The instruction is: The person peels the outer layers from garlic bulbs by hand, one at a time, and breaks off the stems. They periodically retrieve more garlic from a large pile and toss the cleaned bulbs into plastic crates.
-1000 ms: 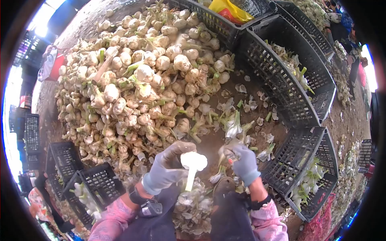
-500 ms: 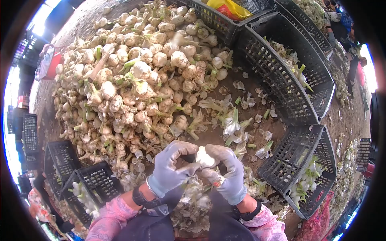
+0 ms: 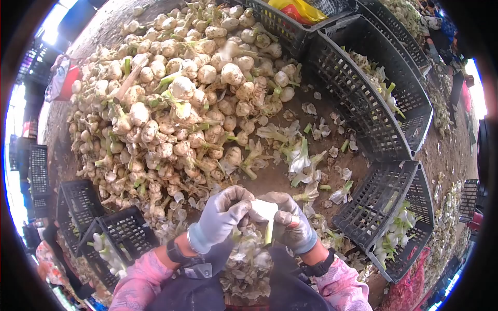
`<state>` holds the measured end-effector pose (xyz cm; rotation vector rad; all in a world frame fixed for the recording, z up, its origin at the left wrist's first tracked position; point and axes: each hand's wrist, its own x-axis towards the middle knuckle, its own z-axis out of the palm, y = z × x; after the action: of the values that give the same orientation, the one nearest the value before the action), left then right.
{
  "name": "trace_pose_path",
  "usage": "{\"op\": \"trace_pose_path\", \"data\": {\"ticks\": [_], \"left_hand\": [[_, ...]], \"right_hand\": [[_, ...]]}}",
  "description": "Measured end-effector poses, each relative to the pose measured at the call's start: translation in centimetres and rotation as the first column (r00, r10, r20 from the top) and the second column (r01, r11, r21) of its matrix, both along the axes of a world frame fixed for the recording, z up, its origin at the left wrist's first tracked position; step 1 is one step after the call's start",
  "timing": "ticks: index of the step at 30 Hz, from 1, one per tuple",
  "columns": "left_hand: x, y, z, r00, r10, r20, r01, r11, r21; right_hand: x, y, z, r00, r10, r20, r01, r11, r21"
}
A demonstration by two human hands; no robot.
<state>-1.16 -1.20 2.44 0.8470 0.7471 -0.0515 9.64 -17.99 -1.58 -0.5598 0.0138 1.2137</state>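
Between my two gloved hands, low in the middle of the view, is a white garlic bulb (image 3: 263, 210) with its pale green stem pointing down. My left hand (image 3: 222, 215) pinches the bulb from the left with thumb and fingers. From the right, my right hand (image 3: 291, 222) has its fingers closed on the same bulb. A large garlic pile (image 3: 171, 109) with soil-marked bulbs and stems rises beyond my hands. Loose peeled skins (image 3: 246, 269) lie below them, between my legs.
Black crates stand at the right, one (image 3: 358, 98) holding trimmings and a nearer one (image 3: 384, 207) holding cleaned garlic. More black crates (image 3: 127, 228) are at the lower left. Skins and stem pieces (image 3: 301, 158) litter the ground. A person (image 3: 441, 31) is at the upper right.
My right hand came in from the right and took hold of the bulb beside my left hand. The bulb has turned, and its stem, hidden half a second ago, shows again.
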Motion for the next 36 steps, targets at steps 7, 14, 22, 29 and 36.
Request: {"op": "trace_pose_path", "data": {"ticks": [7, 14, 22, 29, 36], "left_hand": [[-0.7, 0.4, -1.5, 0.995, 0.095, 0.031, -0.091, 0.991, -0.095], [-0.3, 0.2, -0.6, 0.980, 0.087, 0.176, -0.035, 0.959, -0.282], [-1.0, 1.9, -1.4, 0.822, 0.447, 0.353, -0.078, 0.702, -0.708], [-1.1, 4.1, -4.2, 0.909, -0.353, -0.220, 0.385, 0.514, 0.767], [1.6, 5.1, -9.8, 0.846, -0.165, -0.507, 0.506, -0.049, 0.861]], "right_hand": [[3.7, 0.1, 0.3, 0.802, 0.243, 0.546, -0.129, 0.962, -0.239], [1.9, 0.6, 1.8, 0.773, 0.308, 0.556, -0.136, 0.935, -0.328], [1.3, -0.2, 0.3, 0.999, 0.024, -0.033, -0.023, 0.999, 0.025], [5.7, -5.8, 1.2, 0.971, -0.032, -0.235, 0.138, 0.883, 0.448], [12.6, -12.5, 4.9, 0.889, -0.438, -0.134, 0.422, 0.669, 0.612]]}}
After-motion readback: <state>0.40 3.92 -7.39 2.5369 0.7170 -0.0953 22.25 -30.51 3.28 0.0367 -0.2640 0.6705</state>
